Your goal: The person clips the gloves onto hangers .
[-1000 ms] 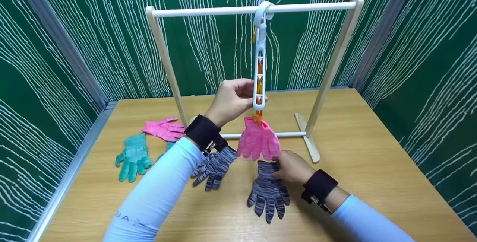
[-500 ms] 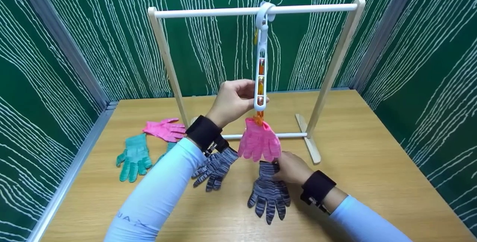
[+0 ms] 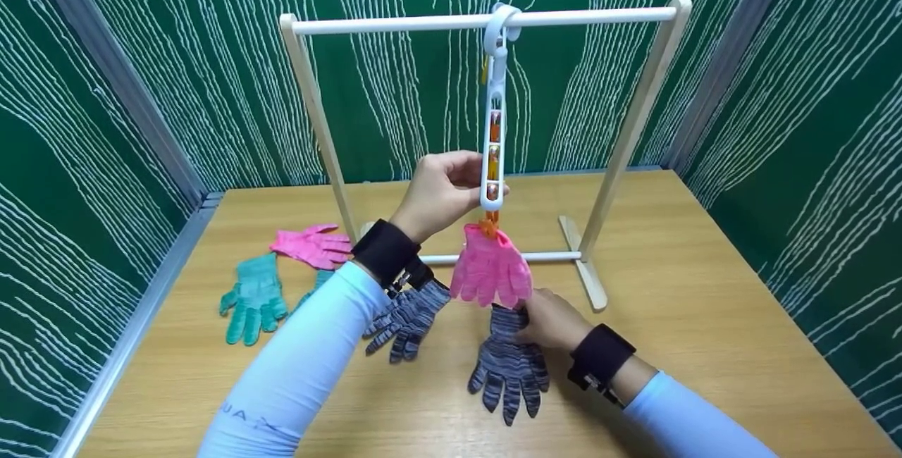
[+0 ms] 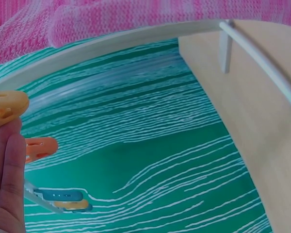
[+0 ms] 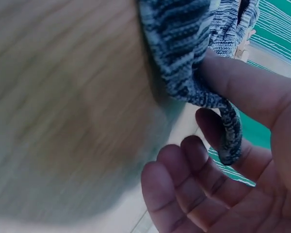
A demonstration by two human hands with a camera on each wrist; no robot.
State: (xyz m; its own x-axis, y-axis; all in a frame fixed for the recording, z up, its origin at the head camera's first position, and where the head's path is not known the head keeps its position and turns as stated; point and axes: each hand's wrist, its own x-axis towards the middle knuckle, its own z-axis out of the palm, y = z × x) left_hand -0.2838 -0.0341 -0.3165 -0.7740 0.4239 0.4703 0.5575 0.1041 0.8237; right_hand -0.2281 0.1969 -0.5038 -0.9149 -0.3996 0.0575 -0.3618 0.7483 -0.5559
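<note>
My left hand [image 3: 438,189] reaches up to the white clip hanger [image 3: 484,162], its fingertips partly hidden behind it. In the left wrist view those fingers grip a yellow clothespin [image 4: 8,108]; the thumb is out of that view. An orange clothespin [image 3: 489,224] at the hanger's lower end holds a pink glove [image 3: 491,268] by its cuff, fingers down. Just below, my right hand [image 3: 557,318] pinches the cuff of a grey striped glove [image 3: 509,363] between thumb and forefinger. In the right wrist view its other fingers [image 5: 160,189] curl loosely beneath the cuff.
The hanger hooks over the white rail [image 3: 409,22] of a wooden stand. On the table's left lie a second grey striped glove [image 3: 409,320], a pink glove [image 3: 312,245] and a green glove [image 3: 254,296]. Another green glove [image 3: 323,277] is mostly behind my left arm.
Both hands hold almost the same places. The whole view shifted slightly between the first two frames; the gloves and hanger otherwise look unchanged.
</note>
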